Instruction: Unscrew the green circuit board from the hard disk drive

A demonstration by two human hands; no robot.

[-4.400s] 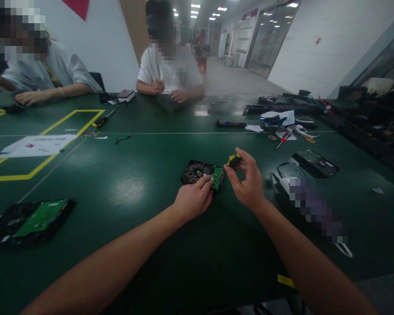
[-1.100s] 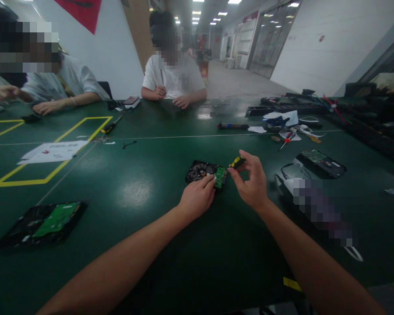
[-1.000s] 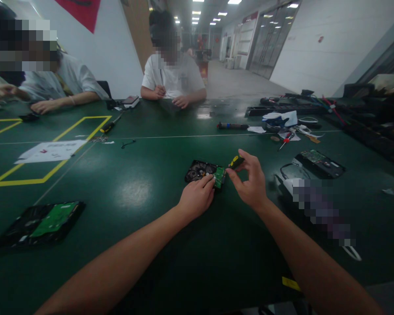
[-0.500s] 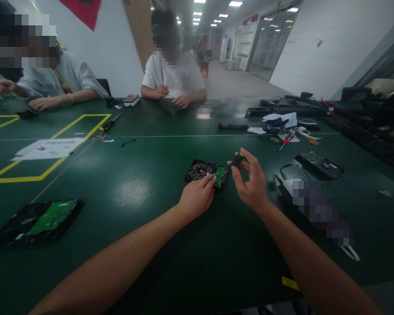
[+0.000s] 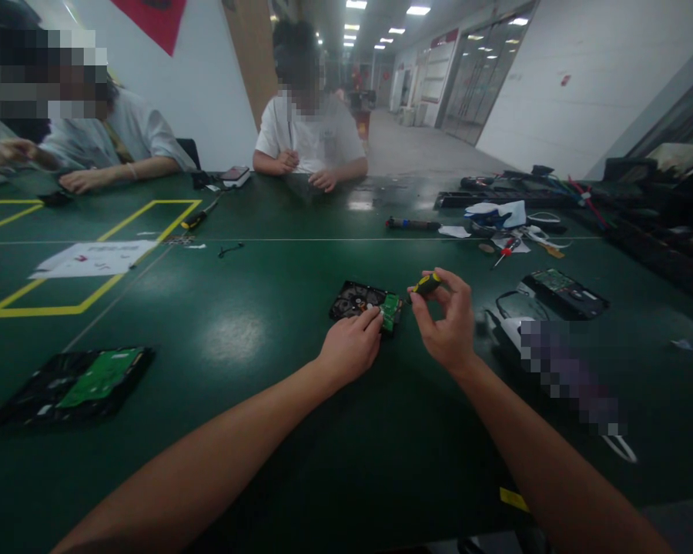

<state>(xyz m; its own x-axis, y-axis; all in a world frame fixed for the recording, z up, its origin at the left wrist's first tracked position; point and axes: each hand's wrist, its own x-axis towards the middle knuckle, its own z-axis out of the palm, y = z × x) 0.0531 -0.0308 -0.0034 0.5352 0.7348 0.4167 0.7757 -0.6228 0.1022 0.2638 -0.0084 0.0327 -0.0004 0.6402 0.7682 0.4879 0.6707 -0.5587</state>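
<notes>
Left hand grasps drive, touching green board. Right hand pinches tilted screwdriver just beside drive. Second drive lies left.

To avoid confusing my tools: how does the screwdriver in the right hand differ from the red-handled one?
The held screwdriver has a yellow-and-black handle; the red-handled screwdriver shows red. The right hand grips the held screwdriver, while the red-handled screwdriver lies untouched, away from both hands.
</notes>
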